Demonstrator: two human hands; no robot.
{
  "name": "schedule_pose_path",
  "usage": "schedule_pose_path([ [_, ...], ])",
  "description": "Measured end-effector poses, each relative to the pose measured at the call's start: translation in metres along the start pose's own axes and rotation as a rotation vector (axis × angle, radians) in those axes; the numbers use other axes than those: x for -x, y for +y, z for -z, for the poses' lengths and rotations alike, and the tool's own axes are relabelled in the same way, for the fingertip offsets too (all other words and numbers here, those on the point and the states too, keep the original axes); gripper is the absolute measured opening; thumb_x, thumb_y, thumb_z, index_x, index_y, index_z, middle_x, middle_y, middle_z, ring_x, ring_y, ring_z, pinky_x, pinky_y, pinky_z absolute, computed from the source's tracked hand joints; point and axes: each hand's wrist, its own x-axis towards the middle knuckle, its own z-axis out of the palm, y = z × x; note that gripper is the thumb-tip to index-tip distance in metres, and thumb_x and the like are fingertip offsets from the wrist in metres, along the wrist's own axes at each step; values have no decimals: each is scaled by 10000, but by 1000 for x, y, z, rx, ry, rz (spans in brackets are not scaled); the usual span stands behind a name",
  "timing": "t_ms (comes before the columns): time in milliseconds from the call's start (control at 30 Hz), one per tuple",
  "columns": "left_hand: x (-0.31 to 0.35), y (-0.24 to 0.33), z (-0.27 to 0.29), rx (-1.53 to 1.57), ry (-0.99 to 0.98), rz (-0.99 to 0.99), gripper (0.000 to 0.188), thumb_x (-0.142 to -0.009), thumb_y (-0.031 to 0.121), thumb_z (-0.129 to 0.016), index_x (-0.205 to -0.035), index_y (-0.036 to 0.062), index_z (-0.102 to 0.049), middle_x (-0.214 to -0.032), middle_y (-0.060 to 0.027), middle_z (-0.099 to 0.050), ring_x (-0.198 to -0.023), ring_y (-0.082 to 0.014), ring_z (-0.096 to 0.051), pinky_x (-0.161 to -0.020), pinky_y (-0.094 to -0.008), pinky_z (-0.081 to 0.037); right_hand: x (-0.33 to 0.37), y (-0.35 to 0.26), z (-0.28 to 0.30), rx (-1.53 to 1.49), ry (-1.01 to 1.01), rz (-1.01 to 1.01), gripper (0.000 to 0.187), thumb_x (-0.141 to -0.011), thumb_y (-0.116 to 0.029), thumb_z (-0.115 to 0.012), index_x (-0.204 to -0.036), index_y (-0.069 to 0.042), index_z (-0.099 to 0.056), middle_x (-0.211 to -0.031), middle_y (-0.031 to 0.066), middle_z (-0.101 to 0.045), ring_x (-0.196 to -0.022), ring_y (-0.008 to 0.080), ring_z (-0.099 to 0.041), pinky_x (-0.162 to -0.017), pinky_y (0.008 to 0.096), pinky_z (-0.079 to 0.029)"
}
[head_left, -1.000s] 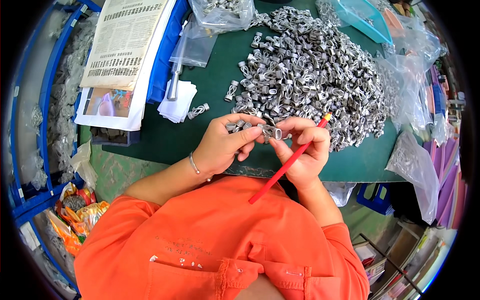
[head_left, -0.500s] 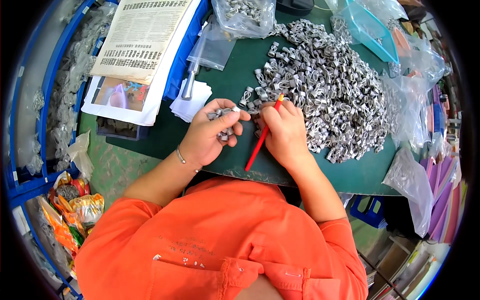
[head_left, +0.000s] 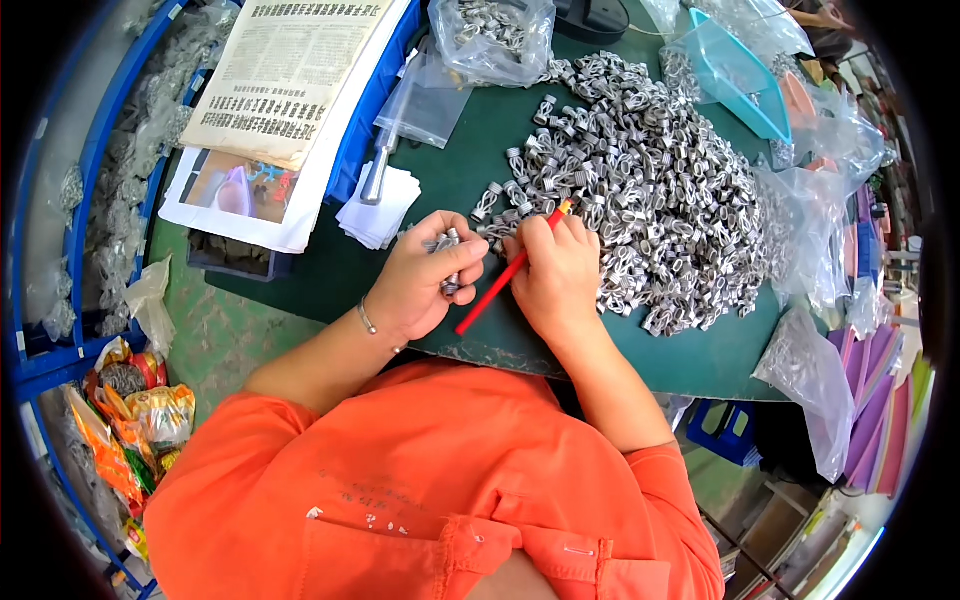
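Metal clips [head_left: 447, 262], small, silvery and looped, sit bunched in the left hand [head_left: 425, 285] at the centre of the frame, its fingers curled shut around them. Just to their right the right hand [head_left: 558, 275] is closed around a thin red stick [head_left: 508, 272], which slants from lower left up to an orange tip that touches the heap. That heap of clips [head_left: 650, 200], shiny and tangled, spreads over the dark green mat [head_left: 480, 140] on the counter, from the centre to the upper right. A thin bracelet [head_left: 367, 318] circles the left wrist.

Clear plastic bags lie around the heap: one bag of clips [head_left: 490, 35] at top centre, a flat empty bag [head_left: 425, 95] left of it, another filled bag [head_left: 810, 385] at lower right. A turquoise tray [head_left: 745, 80] tilts at upper right. A folded newspaper [head_left: 285, 75] with grey print covers the upper left, white folded paper [head_left: 375, 205] beside it. Colourful snack wrappers [head_left: 130, 420] crowd the lower left.

Half a second ago both hands were further left and lower; now the stick tip reaches the heap's edge.
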Motion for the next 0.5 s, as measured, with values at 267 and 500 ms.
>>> schedule_pose_path([
  [267,1,-4,-2,-268,94,-36,170,-843,106,-580,-967,20,-502,-667,-32,-507,-509,-82,-465,-404,-205,-354,5,8,2,-159,133,51,214,-574,-20,-644,-701,-83,-484,-728,53,-552,-643,247,-500,-582,347,-375],
  [500,4,-4,-11,-477,23,10,202,-806,79,-621,-961,-33,-555,-710,-63,-566,-498,-68,-483,-409,-184,-368,15,12,33,-537,161,150,293,-638,62,-689,-742,-45,-437,-784,122,-583,-611,232,-574,-500,288,-462],
])
